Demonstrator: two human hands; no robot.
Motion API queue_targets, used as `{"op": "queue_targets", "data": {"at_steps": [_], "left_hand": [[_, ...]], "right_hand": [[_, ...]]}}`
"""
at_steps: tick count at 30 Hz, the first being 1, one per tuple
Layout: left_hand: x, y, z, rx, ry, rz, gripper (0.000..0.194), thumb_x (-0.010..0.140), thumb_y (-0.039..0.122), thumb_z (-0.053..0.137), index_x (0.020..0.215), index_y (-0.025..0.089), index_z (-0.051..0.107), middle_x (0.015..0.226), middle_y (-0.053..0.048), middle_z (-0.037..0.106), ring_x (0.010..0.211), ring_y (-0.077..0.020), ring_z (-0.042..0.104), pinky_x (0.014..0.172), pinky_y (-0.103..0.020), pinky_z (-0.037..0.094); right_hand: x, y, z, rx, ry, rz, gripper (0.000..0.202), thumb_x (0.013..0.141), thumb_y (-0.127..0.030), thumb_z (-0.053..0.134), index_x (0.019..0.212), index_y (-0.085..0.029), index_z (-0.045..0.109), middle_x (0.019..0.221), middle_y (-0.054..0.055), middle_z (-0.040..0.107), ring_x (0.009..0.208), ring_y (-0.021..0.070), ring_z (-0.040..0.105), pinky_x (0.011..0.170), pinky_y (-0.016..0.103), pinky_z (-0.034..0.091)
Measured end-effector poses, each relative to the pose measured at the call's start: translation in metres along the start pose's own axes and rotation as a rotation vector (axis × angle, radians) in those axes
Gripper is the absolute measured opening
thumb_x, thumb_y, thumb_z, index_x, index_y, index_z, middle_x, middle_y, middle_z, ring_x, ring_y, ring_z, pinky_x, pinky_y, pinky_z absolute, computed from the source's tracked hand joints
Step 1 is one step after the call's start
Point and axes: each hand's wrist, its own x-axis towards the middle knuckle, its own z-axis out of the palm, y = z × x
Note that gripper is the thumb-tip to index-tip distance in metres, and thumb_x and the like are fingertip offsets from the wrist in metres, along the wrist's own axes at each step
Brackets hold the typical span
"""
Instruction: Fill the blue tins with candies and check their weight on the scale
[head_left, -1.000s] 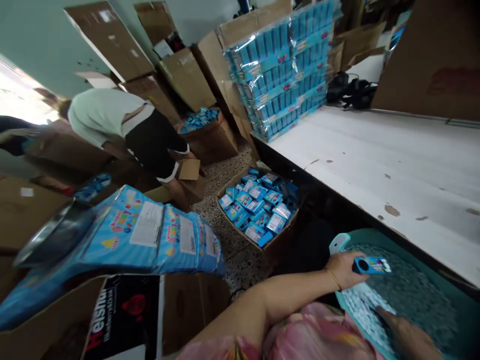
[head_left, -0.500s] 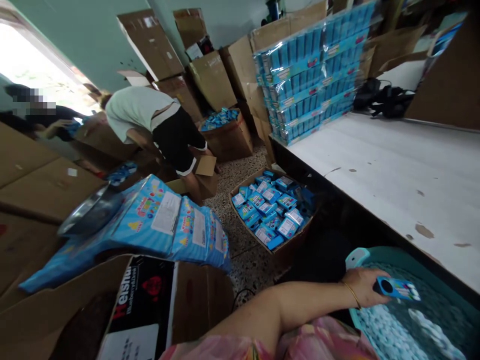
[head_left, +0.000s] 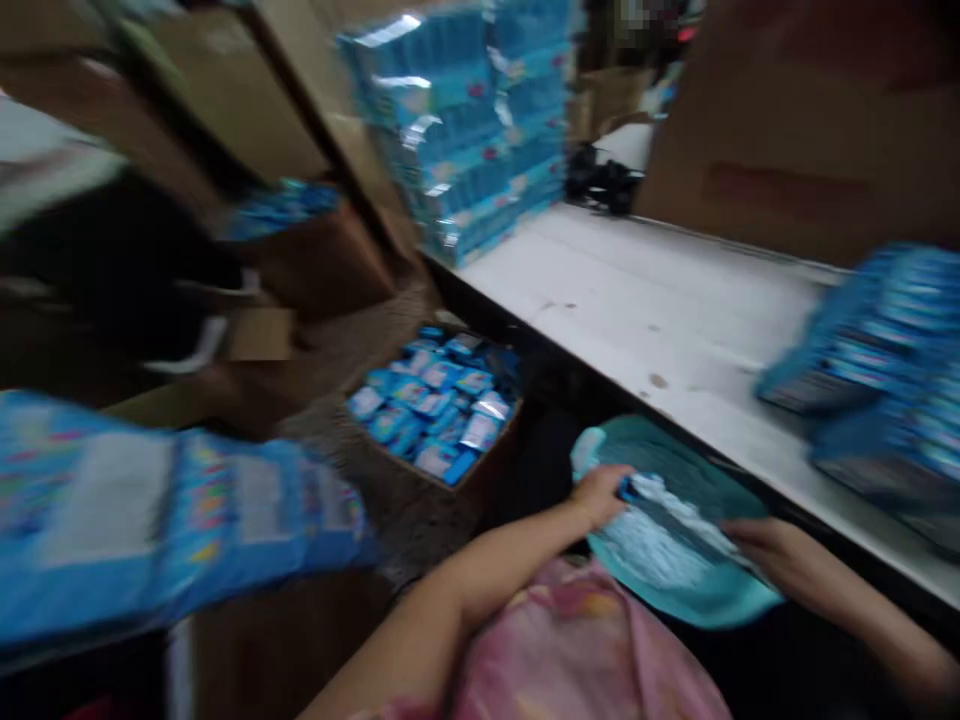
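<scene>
My left hand (head_left: pixel 602 495) is closed on a small blue box (head_left: pixel 627 488) at the left side of a teal basin (head_left: pixel 720 612). Pale blue pieces (head_left: pixel 652 550) lie in the basin, and more whitish ones are beside the box's end. At the basin's right side is my right hand (head_left: pixel 754 545), its fingers smeared by motion. Whether it holds anything cannot be made out. Left of the basin, a carton (head_left: pixel 420 470) on the floor is full of small blue boxes (head_left: pixel 435 400).
Wrapped stacks of blue boxes (head_left: pixel 465 130) stand on the white table (head_left: pixel 592 300), with more blue packs (head_left: pixel 885 350) at right. Big blue bags (head_left: pixel 112 500) lie at lower left. A person in dark shorts (head_left: pixel 112 260) bends at far left, near cartons.
The view has swung right, bringing my right hand and the packs at the table's right into sight. My left hand still holds the blue box at the basin.
</scene>
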Motion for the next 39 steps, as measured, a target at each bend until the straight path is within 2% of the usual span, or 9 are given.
{"op": "queue_targets", "data": {"at_steps": [2, 4, 8, 14, 22, 27, 32, 36, 39], "left_hand": [[0.004, -0.001, -0.002, -0.026, 0.038, -0.011, 0.042, 0.062, 0.017, 0.057, 0.104, 0.016, 0.055, 0.105, -0.006, 0.06, 0.098, -0.019, 0.053, 0.088, -0.032, 0.041], [0.011, -0.006, 0.0, -0.016, 0.047, 0.004, 0.043, 0.062, 0.012, 0.056, 0.105, 0.016, 0.054, 0.107, -0.007, 0.058, 0.1, -0.0192, 0.052, 0.089, -0.033, 0.04], [0.016, -0.012, 0.01, 0.062, 0.034, 0.077, 0.042, 0.063, 0.011, 0.055, 0.105, 0.015, 0.053, 0.108, -0.007, 0.058, 0.1, -0.0195, 0.052, 0.088, -0.034, 0.04], [0.015, -0.017, 0.019, 0.136, 0.03, 0.106, 0.043, 0.065, 0.013, 0.055, 0.108, 0.017, 0.051, 0.109, -0.006, 0.057, 0.101, -0.0189, 0.051, 0.088, -0.035, 0.04], [0.015, -0.018, 0.018, 0.119, 0.015, 0.154, 0.048, 0.061, 0.004, 0.051, 0.107, 0.017, 0.051, 0.109, -0.006, 0.057, 0.102, -0.0194, 0.05, 0.09, -0.037, 0.039], [0.015, -0.015, 0.011, 0.112, 0.049, 0.156, 0.044, 0.063, 0.007, 0.051, 0.106, 0.017, 0.052, 0.107, -0.006, 0.058, 0.101, -0.0186, 0.051, 0.089, -0.035, 0.04], [0.007, -0.002, -0.002, 0.191, 0.044, 0.238, 0.045, 0.065, 0.009, 0.05, 0.109, 0.017, 0.05, 0.11, -0.007, 0.056, 0.103, -0.0195, 0.049, 0.09, -0.034, 0.038], [0.002, 0.013, -0.016, 0.406, -0.019, 0.333, 0.049, 0.063, 0.002, 0.045, 0.107, 0.02, 0.053, 0.113, -0.007, 0.056, 0.106, -0.0231, 0.047, 0.093, -0.04, 0.033], [0.003, 0.018, -0.03, 0.462, -0.007, 0.285, 0.047, 0.062, 0.002, 0.045, 0.106, 0.02, 0.053, 0.111, -0.007, 0.057, 0.104, -0.0232, 0.048, 0.091, -0.04, 0.034]], "right_hand": [[-0.026, 0.008, -0.014, 0.056, -0.071, -0.046, 0.028, 0.079, -0.025, 0.038, 0.086, -0.021, 0.065, 0.083, 0.003, 0.065, 0.079, 0.019, 0.058, 0.071, 0.026, 0.043], [-0.038, 0.008, -0.023, 0.09, -0.06, -0.084, 0.03, 0.077, -0.021, 0.036, 0.085, -0.018, 0.065, 0.08, 0.004, 0.065, 0.077, 0.017, 0.057, 0.068, 0.023, 0.041], [-0.036, 0.0, -0.031, 0.035, -0.043, -0.008, 0.028, 0.073, -0.016, 0.039, 0.079, -0.017, 0.066, 0.07, 0.002, 0.063, 0.067, 0.013, 0.055, 0.059, 0.02, 0.035], [-0.034, -0.011, -0.037, -0.074, -0.06, -0.027, 0.025, 0.071, -0.014, 0.041, 0.071, -0.018, 0.066, 0.068, 0.001, 0.063, 0.064, 0.0114, 0.053, 0.054, 0.019, 0.03], [-0.026, -0.022, -0.042, -0.132, -0.086, -0.005, 0.027, 0.07, -0.016, 0.041, 0.074, -0.018, 0.068, 0.069, 0.003, 0.064, 0.065, 0.013, 0.053, 0.054, 0.02, 0.029], [-0.044, -0.011, -0.045, -0.028, -0.033, 0.019, 0.026, 0.069, -0.017, 0.041, 0.073, -0.017, 0.066, 0.065, 0.001, 0.062, 0.059, 0.011, 0.051, 0.053, 0.019, 0.03], [-0.061, 0.022, -0.027, 0.162, 0.074, 0.108, 0.027, 0.07, -0.017, 0.038, 0.076, -0.016, 0.064, 0.065, 0.001, 0.061, 0.059, 0.0105, 0.052, 0.055, 0.019, 0.033], [-0.051, 0.039, 0.002, 0.215, 0.11, 0.173, 0.025, 0.07, -0.016, 0.037, 0.073, -0.016, 0.062, 0.06, 0.0, 0.06, 0.057, 0.0102, 0.052, 0.055, 0.018, 0.034], [-0.04, 0.043, 0.021, 0.216, 0.141, 0.193, 0.024, 0.07, -0.015, 0.038, 0.073, -0.017, 0.062, 0.06, 0.0, 0.06, 0.059, 0.0104, 0.053, 0.056, 0.018, 0.034]]}}
